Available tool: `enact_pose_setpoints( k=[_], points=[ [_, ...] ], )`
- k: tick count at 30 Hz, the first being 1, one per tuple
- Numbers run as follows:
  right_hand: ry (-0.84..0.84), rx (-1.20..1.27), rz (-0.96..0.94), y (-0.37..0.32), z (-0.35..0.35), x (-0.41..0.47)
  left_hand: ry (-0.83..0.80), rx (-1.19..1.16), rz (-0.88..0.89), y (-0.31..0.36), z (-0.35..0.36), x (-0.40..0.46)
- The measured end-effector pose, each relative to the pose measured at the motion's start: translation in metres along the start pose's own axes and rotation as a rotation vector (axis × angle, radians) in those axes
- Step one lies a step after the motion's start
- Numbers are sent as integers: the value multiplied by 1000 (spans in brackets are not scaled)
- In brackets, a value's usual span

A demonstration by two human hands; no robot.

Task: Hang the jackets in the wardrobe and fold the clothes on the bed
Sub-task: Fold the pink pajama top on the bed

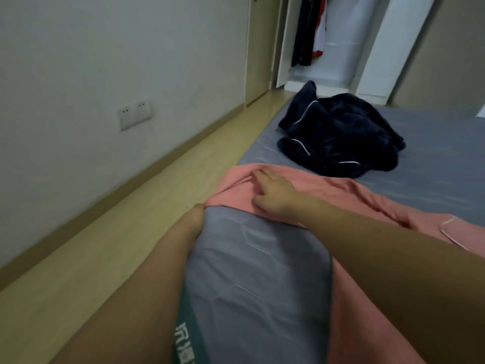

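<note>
A pink garment (328,190) lies spread across the grey bed (441,143), reaching its left edge. My right hand (273,193) rests on the pink cloth near that edge, fingers spread and nearly flat. My left hand (196,210) is at the bed's edge by the garment's corner; its fingers are hidden under the cloth and mattress edge, so its grip cannot be made out. A crumpled dark navy garment with white piping (338,135) lies farther up the bed. Beyond it the wardrobe (333,46) stands open, with dark and red-and-white clothes (312,30) hanging inside.
A strip of light wooden floor (131,232) runs between the bed and the white wall on the left. Two wall sockets (135,112) sit low on that wall. The white wardrobe door (393,48) stands open beside the bed's far end.
</note>
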State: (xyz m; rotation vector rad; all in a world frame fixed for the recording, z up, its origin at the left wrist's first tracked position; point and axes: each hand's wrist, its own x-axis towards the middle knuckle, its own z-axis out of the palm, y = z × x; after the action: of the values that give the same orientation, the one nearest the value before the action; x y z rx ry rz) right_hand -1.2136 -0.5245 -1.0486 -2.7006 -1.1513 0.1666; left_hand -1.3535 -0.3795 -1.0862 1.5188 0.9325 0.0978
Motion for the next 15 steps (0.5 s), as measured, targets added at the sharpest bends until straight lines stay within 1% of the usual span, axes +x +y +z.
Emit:
enact_pose_setpoints(
  k=[2, 4, 5, 7, 8, 10, 12, 14, 15],
  points=[
    [32, -51, -19, -22, -3, 34, -137, -195, -25, 1, -1, 4],
    [-17, -67, 15, -37, -8, 60, -208, -285, -34, 1, 3, 12],
    [-70, -62, 42, -43, -11, 71, -230, -318, -49, 2, 4, 13],
    [-201, -58, 89, -56, -13, 86, -185, -344, -91, 0, 0, 18],
    [-258, -32, 110, -62, -13, 91, -189, -360, -85, -2, 1, 24],
    [-311, 109, 177, -71, -13, 98, -198, -394, -21, 1, 1, 25],
    [-276, 333, 255, -76, -22, 102, -173, -485, -20, 11, 2, 27],
    [-202, 557, 285, -76, -42, 101, -58, -533, -43, 28, -1, 30],
    [-162, 641, 280, -74, -54, 100, 39, -570, -38, 38, -1, 32]
  ],
)
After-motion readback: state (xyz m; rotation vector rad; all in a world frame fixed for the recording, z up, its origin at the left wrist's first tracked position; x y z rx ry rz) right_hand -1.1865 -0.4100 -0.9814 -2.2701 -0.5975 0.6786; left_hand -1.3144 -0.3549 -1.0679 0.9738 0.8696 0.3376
